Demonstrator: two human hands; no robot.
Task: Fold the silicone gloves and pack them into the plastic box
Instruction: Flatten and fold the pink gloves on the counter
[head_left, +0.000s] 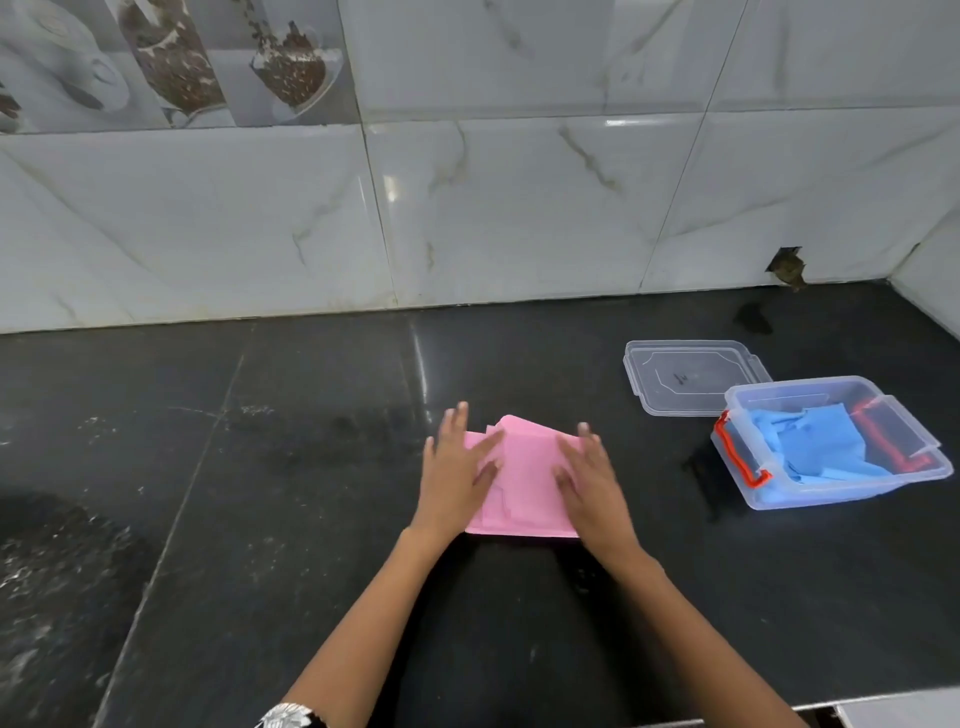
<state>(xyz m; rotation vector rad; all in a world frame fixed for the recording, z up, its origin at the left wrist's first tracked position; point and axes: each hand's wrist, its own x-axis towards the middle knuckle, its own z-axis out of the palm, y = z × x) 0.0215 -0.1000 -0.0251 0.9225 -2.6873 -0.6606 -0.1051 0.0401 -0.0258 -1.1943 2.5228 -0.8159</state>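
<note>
A folded pink silicone glove (524, 483) lies flat on the black countertop in the middle of the view. My left hand (460, 470) rests palm down on its left side with fingers spread. My right hand (592, 480) presses flat on its right side the same way. Neither hand grips it. To the right stands a clear plastic box (893, 493) with red latches, tilted slightly, and a folded blue glove (815, 447) lies inside it.
The box's clear lid (691, 376) lies flat on the counter just behind and left of the box. A marble-tiled wall (519, 208) runs along the back of the counter. The counter's front edge shows at the bottom right.
</note>
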